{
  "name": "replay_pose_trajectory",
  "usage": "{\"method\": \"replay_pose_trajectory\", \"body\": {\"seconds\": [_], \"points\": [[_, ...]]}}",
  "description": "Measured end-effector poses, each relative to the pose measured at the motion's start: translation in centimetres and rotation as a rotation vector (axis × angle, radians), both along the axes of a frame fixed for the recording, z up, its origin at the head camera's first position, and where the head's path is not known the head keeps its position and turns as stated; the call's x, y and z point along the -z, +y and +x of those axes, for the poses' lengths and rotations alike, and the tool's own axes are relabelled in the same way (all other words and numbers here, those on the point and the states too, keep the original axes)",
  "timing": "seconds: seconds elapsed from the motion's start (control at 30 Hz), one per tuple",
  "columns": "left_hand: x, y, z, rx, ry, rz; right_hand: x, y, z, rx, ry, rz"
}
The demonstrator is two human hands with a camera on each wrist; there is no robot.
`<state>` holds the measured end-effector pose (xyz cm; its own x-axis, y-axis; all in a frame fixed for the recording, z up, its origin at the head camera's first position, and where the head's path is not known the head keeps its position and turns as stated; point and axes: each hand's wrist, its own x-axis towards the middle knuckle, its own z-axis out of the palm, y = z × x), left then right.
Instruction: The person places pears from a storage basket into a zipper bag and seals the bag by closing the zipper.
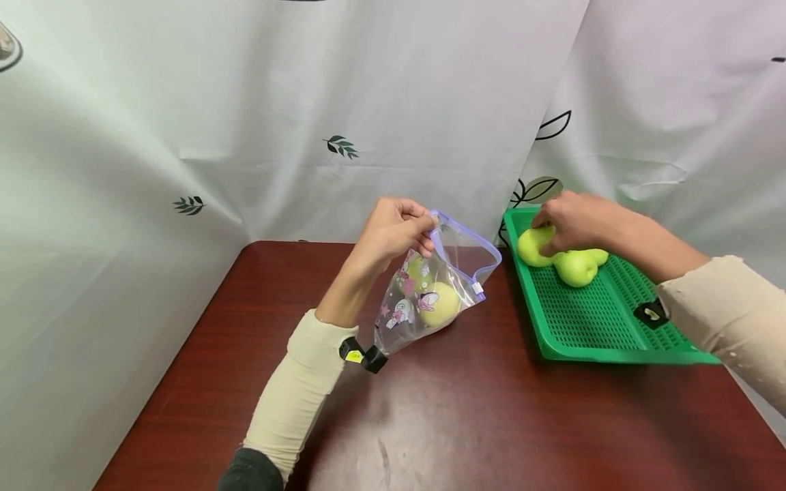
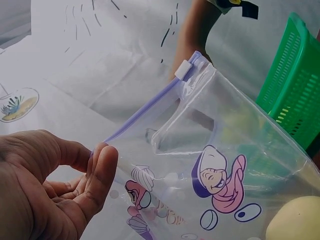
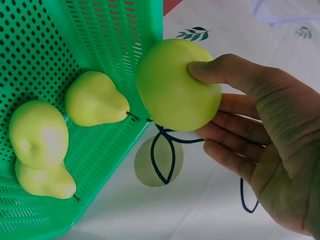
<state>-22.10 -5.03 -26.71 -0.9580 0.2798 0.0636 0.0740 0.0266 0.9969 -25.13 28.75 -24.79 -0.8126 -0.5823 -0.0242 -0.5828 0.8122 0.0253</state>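
My left hand (image 1: 396, 228) pinches the purple zip edge of a clear slider bag (image 1: 399, 334) between thumb and fingers. The bag hangs tilted with its mouth spread, printed with cartoon figures. Pale green fruit (image 1: 439, 305) shows through its side. In the left wrist view, the white slider (image 2: 183, 69) sits at the far end of the zip. My right hand (image 3: 270, 130) grips a green pear (image 3: 175, 85), thumb on top and fingers beneath, at the basket's back left corner. More green pears (image 3: 95, 100) lie in the green basket (image 1: 540, 334) beside that hand.
The basket, with perforated walls, stands on the right of the dark red table (image 1: 430, 423). A white cloth (image 1: 393, 102) with leaf prints hangs behind the table and along its left side. Small black cameras are strapped at both wrists.
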Motion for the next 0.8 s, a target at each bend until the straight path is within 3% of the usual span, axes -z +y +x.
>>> {"method": "replay_pose_trajectory", "body": {"seconds": [0.27,0.57,0.8], "points": [[0.2,-0.1,-0.1,-0.008,-0.007,-0.008,-0.3,-0.3,-0.1,-0.019,0.067,-0.034],[0.0,-0.2,-0.2,-0.015,0.001,-0.015,-1.7,-0.5,0.1,-0.003,0.115,-0.046],[-0.2,-0.3,-0.2,-0.014,0.000,-0.021,-2.5,-0.8,0.3,-0.044,0.178,-0.063]]}}
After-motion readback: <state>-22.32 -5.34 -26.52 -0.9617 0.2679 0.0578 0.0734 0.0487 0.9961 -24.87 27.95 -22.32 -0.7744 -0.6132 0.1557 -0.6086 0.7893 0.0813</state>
